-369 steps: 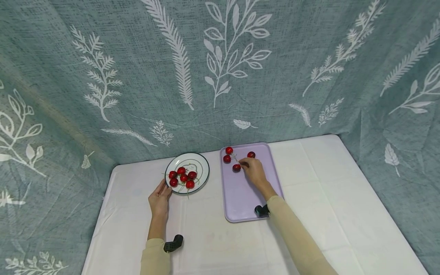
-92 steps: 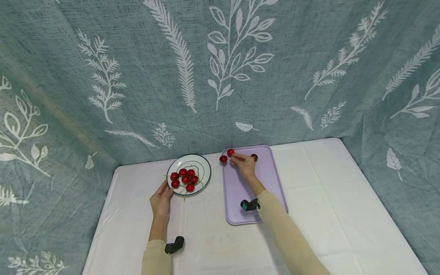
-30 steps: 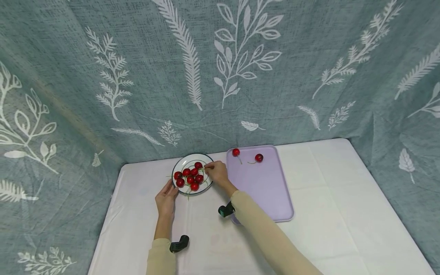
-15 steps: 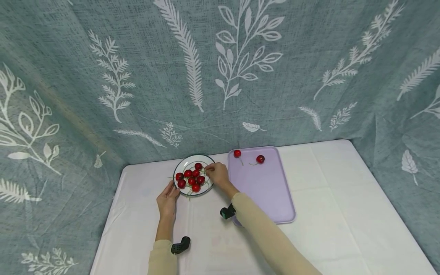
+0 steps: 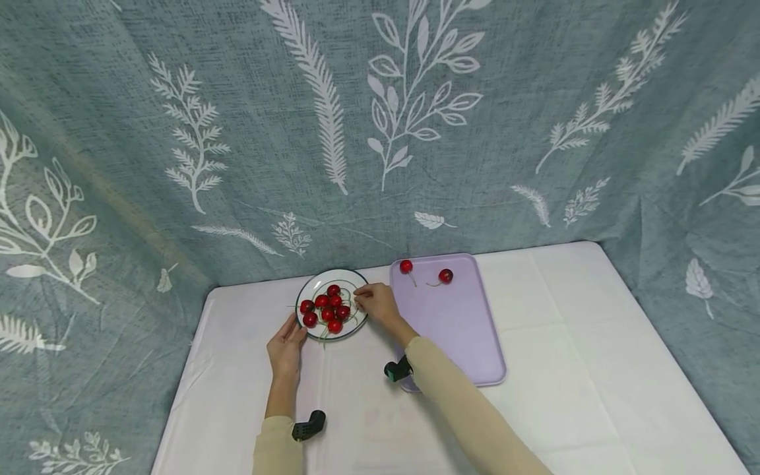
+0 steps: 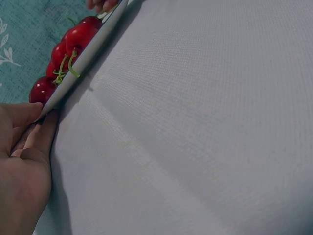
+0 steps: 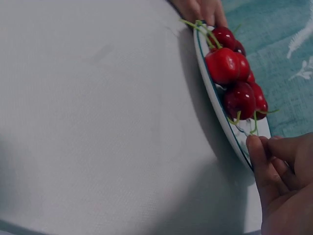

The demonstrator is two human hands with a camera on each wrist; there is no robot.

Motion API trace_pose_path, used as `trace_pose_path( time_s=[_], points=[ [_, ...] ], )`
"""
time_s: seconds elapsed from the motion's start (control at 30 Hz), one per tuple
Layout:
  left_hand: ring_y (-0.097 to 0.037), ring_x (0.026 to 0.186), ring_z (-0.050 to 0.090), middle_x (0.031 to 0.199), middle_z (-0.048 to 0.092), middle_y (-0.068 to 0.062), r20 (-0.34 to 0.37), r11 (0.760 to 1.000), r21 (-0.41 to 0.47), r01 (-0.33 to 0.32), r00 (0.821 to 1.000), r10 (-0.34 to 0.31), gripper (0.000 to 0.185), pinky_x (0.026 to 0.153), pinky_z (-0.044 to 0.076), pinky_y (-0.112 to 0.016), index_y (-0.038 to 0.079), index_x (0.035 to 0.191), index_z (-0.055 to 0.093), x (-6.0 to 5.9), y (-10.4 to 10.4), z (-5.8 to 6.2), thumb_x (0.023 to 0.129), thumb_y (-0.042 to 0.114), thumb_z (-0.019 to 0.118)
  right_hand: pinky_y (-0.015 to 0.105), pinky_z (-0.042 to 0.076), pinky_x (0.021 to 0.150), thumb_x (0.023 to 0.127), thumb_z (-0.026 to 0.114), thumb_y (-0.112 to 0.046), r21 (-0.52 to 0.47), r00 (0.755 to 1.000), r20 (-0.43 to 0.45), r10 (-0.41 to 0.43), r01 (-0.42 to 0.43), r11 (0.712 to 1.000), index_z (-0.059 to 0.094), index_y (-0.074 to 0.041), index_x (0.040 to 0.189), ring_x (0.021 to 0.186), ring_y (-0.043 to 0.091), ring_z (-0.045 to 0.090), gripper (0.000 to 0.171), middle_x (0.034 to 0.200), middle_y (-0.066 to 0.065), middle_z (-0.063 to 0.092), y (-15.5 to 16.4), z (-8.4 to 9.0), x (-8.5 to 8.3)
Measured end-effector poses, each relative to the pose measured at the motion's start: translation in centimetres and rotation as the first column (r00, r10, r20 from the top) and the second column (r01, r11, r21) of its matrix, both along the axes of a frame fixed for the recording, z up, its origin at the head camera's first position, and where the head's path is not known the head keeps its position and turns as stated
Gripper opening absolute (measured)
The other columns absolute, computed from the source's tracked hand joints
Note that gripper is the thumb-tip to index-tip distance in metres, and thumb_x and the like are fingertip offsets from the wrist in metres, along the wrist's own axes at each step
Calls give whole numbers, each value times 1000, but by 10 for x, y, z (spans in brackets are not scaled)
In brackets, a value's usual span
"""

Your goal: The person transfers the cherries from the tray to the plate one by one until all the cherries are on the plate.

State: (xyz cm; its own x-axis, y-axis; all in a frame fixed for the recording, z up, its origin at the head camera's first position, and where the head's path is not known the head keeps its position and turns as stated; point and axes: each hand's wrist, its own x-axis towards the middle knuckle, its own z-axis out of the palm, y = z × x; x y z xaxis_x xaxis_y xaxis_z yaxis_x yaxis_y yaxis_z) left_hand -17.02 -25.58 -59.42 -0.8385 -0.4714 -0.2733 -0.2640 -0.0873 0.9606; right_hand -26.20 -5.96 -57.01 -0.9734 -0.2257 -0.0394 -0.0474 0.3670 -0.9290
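The white enamel-look plate with a dark rim lies at the back left, bearing several red cherries with green stems. My left hand holds its near-left rim, thumb at the edge and fingers beneath. My right hand is over the plate's right edge. In the right wrist view its thumb and fingertips come together right at a thin green cherry stem. Closest to those fingertips lies a dark red cherry. In the left wrist view several cherries lean above the rim.
A lilac rectangular tray lies right of the plate, under part of the right forearm. Two cherries with stems, one bright red and one darker, sit at its far end. A white cloth covers the table; a leaf-patterned curtain hangs behind.
Cherries have gone from the tray to the plate by the right hand. In the last half second the rearmost plate cherry has shifted slightly left, away from the right fingertips. The left hand keeps its place.
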Motion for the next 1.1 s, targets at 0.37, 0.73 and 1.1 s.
trace_pose_path(
  time_s=[0.37, 0.73, 1.1],
  points=[
    [-23, 136, 45, 149, 43, -15, 8, 1000, 14, -4, 1000, 4, 54, 100, 48, -19, 3, 147, 42, -1, 2, 3, 95, -1, 56, 17, 57, 59, 90, 66, 2, -111, 999, -36, -38, 34, 993, 73, 10, 96, 71, 27, 71, 13, 82, 20, 73, 15, 0, -2],
    [-25, 136, 44, 149, 43, -16, -1, 1000, 21, -10, 1000, 10, 54, 101, 47, -19, 1, 146, 42, 0, 1, 2, 95, -2, 56, 24, 60, 65, 86, 69, 2, -80, 961, -145, -236, 226, 971, 75, 6, 92, 72, 23, 71, 10, 82, 16, 73, 41, -5, -12],
    [-25, 135, 45, 148, 44, -18, 9, 1000, 12, 0, 1000, 0, 54, 98, 49, -17, 1, 146, 42, -3, -1, 0, 95, -1, 57, 18, 50, 54, 85, 66, 4, -61, 916, -149, -372, 367, 928, 76, 5, 91, 62, 19, 66, 12, 71, 14, 72, 67, -7, -18]
  ],
)
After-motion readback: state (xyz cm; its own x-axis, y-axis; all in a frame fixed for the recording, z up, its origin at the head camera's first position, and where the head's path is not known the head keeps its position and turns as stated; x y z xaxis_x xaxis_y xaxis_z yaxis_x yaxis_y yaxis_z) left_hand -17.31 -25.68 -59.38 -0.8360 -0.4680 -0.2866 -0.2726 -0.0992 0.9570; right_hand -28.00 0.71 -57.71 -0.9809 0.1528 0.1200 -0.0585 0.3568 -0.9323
